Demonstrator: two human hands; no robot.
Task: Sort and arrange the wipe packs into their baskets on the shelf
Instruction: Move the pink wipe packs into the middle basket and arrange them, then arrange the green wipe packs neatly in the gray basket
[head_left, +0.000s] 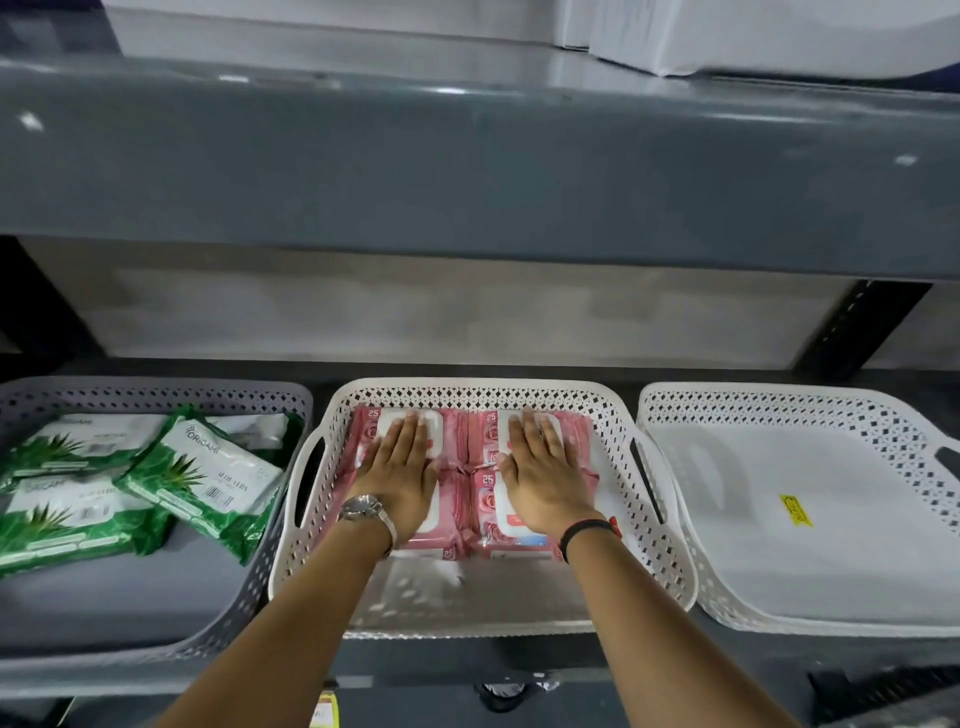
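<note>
Mostly done: pink wipe packs (470, 467) sit squared in the middle basket (483, 389), directly under both flat palms, left hand (400, 467) and right hand (540, 467), fingers (410, 431) extended, gripping nothing. Left of them, green packs (202, 467) lie jumbled in the grey basket (156, 395); right basket (779, 400) empty.

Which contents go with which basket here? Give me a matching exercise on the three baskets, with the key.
Column 1:
1. grey basket
2. middle white basket
3. right white basket

Column 2:
A. pink wipe packs laid flat, both hands pressing on them
B. no packs, only a yellow sticker
C. green wipe packs lying loosely, overlapping

Pairs: 1-C, 2-A, 3-B
</note>
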